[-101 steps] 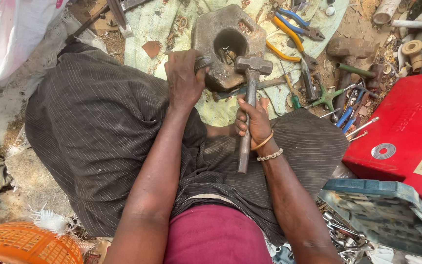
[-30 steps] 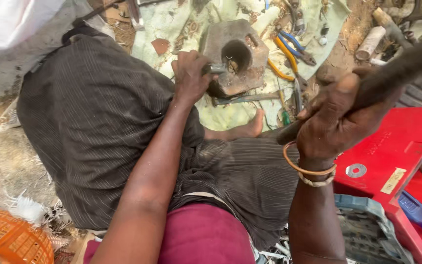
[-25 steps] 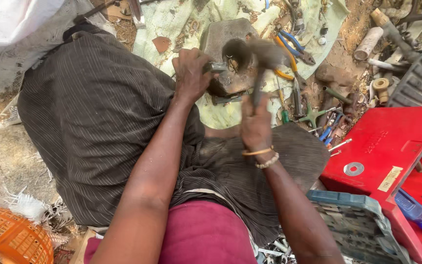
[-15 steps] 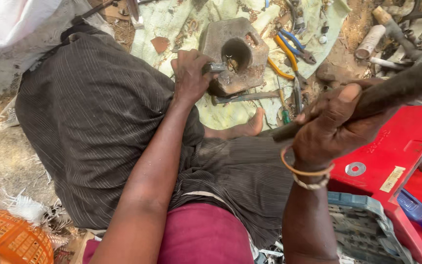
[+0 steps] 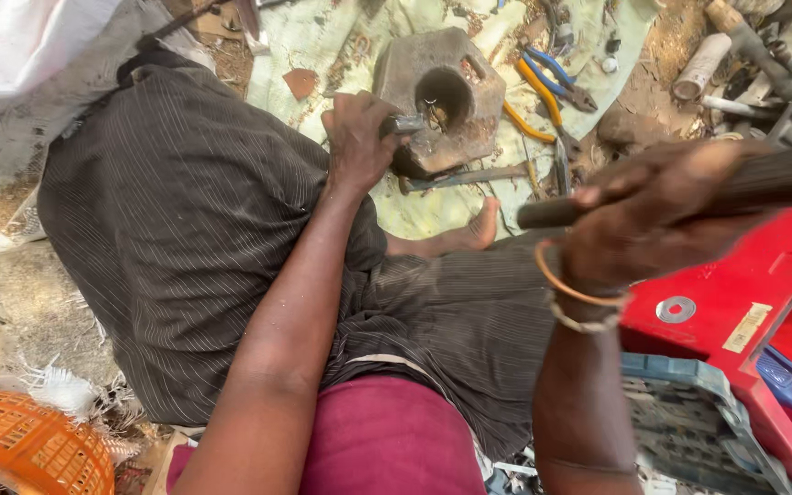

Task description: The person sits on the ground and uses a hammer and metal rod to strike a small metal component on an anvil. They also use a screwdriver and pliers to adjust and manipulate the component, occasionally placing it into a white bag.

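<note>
On the pale cloth ahead sits a heavy metal block (image 5: 442, 96) with a round hole; the left hand (image 5: 357, 139) is clenched around a small metal piece (image 5: 405, 123) held against its near edge. Raised at the right, the right hand (image 5: 653, 215) grips a dark hammer handle (image 5: 735, 188), near a red toolbox (image 5: 744, 302).

Dark pinstriped trousers (image 5: 185, 238), maroon shirt (image 5: 387, 440), red toolbox (image 5: 735, 302), orange basket (image 5: 29, 449), blue-handled pliers (image 5: 556, 73).
</note>
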